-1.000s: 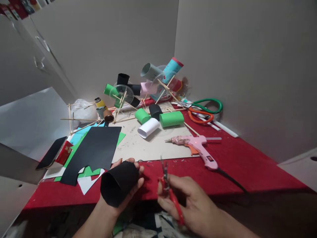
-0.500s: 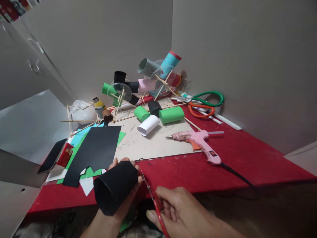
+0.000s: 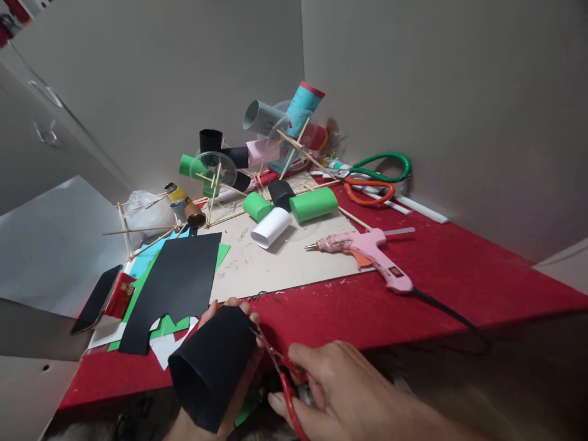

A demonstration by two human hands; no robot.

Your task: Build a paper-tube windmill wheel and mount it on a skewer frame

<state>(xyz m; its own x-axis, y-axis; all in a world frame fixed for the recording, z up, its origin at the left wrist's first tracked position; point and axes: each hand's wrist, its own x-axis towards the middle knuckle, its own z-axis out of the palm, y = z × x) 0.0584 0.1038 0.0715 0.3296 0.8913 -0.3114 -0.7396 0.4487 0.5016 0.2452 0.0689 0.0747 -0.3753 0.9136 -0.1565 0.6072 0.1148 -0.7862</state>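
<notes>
Held in my left hand is a black paper tube, its wide open end toward the lower left. My fingers wrap round its far side and underside. My right hand grips red-handled scissors, with thumb and fingers at the handles. The blades reach the tube's right end, near my left fingertips; whether they bite into the paper I cannot tell. Beyond lie paper tubes on a pale board: a white tube, a black tube, and two green tubes, one of them larger.
A pink glue gun with a black cord lies right of centre. Behind it are large scissors with green and orange handles. Black sheet paper covers coloured sheets at left. Stick frames with clear discs and tubes stand at the back.
The scissors' blades have come closer to the black tube's right end. The tube has tilted a little more steeply. The whole view has shifted slightly.
</notes>
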